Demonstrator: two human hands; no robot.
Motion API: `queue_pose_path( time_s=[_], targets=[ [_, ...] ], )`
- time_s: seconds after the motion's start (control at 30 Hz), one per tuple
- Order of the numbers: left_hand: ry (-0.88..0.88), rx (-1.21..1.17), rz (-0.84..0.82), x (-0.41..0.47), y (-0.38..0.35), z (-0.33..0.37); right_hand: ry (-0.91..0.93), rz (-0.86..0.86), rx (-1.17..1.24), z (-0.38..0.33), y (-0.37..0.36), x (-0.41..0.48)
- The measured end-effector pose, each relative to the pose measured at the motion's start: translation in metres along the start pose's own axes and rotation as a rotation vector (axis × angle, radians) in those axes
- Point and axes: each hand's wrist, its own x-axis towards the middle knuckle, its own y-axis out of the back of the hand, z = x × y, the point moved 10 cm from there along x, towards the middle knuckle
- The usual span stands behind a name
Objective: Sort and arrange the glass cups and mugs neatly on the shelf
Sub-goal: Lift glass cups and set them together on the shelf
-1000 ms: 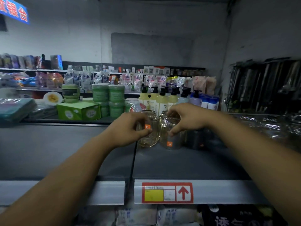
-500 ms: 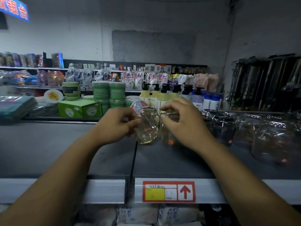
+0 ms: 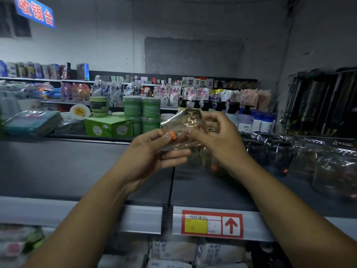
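clear glass cup point(image 3: 188, 130) tilted, orange sticker, lifted off shelf point(image 3: 212, 192) | left hand point(image 3: 152, 153) grasps it | right hand point(image 3: 220, 140) pinches it

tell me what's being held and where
A tilted glass cup: left hand grips its lower side near the orange sticker, right hand pinches its right end.

Grey shelf point(image 3: 77, 171): glass mugs point(image 3: 280, 149) clustered right; red price label point(image 3: 212, 224) on front edge.
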Motion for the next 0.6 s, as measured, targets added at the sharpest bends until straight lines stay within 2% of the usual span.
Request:
queue_pose_path(
  time_s=[0.13,0.27,0.4,0.6],
  targets=[
    [0.099,0.384,0.154,-0.002,0.031,-0.010,0.061,-0.064,-0.250,-0.005,0.007,0.008],
    [-0.039,0.682,0.311,0.002,0.055,0.013,0.133,-0.284,-0.612,-0.017,-0.011,0.024],
    [-0.126,0.894,0.283,0.015,0.055,0.028,0.168,-0.476,-0.886,-0.012,-0.039,0.034],
    [-0.138,1.062,0.144,0.047,0.036,0.032,0.123,-0.547,-0.883,0.006,-0.047,0.039]
  ],
)
